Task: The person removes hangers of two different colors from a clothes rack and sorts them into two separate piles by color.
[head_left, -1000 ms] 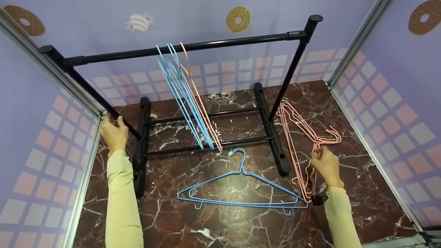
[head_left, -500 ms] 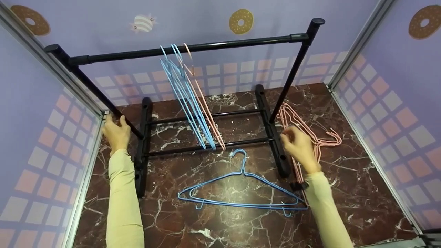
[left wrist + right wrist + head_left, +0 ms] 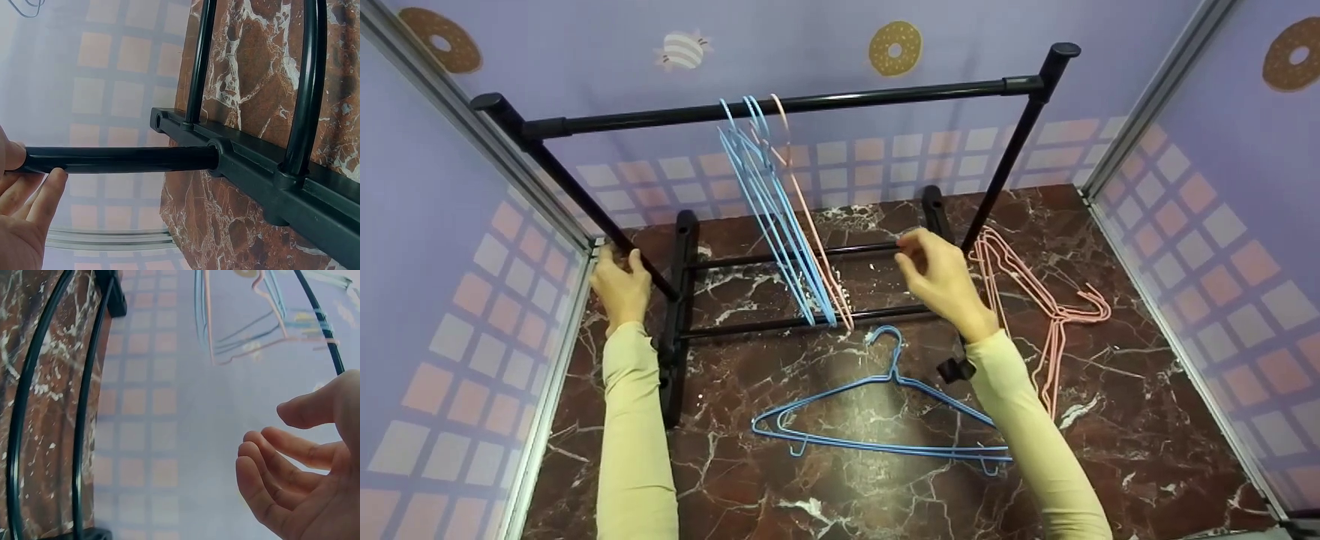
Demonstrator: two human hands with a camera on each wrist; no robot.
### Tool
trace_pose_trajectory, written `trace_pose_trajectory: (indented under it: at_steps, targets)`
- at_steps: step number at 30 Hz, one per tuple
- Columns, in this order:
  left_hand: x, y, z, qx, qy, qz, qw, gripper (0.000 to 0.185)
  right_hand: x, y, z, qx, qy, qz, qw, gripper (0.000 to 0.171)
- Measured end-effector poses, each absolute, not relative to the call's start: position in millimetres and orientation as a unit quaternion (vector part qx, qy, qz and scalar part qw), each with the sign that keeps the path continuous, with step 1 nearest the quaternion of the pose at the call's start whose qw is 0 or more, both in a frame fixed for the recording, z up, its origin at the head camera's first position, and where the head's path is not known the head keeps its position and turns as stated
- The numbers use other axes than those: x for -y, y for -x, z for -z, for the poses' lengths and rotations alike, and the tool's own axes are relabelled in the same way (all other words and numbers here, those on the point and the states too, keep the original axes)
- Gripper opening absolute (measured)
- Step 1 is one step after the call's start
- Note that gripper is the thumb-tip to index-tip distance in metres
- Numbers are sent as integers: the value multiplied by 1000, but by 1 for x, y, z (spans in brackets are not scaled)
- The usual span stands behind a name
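My left hand point(image 3: 621, 291) grips the left upright point(image 3: 577, 196) of a black clothes rack; in the left wrist view, thumb and fingers point(image 3: 48, 197) lie around that pole. My right hand point(image 3: 945, 281) hovers in front of the rack's right side, holding nothing, its fingers point(image 3: 256, 481) loosely bent and thumb apart. From the top bar point(image 3: 885, 96) hang several blue hangers point(image 3: 798, 241) with pink hangers point(image 3: 810, 217) at their right. A blue hanger point(image 3: 894, 375) lies flat on the floor, its right end behind my right sleeve. Pink hangers point(image 3: 1057, 315) lie stacked farther right, partly covered by the forearm.
The rack's two black feet point(image 3: 679, 262) rest on a brown marbled floor point(image 3: 840, 502), joined by two low crossbars point(image 3: 750, 328). Purple patterned walls point(image 3: 840, 45) enclose the space at the back and both sides.
My right hand has left the pink hangers on the floor and moved left, empty, to the front of the rack. The left hand stays on its upright. The view has shifted slightly.
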State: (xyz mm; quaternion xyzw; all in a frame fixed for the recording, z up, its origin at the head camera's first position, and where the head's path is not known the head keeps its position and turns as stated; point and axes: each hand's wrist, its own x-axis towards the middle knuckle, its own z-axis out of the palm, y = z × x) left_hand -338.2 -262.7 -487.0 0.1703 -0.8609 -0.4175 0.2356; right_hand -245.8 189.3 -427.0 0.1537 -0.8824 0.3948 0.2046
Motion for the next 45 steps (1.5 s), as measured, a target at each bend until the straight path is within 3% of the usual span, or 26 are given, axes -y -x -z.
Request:
trace_pose_trajectory:
  at_steps: [14, 26, 36, 45]
  targets:
    - [261, 340, 486, 864, -164, 415, 235, 34, -135, 267, 401, 877, -213, -400, 162, 22]
    - [260, 342, 487, 863, -148, 419, 242, 34, -105, 275, 396, 877, -199, -421, 116, 26]
    - [261, 342, 489, 860, -145, 419, 252, 32, -100, 277, 401, 875, -199, -420, 136, 10]
    - [267, 340, 492, 861, -149, 413, 256, 32, -111, 274, 404, 863, -192, -433, 177, 7]
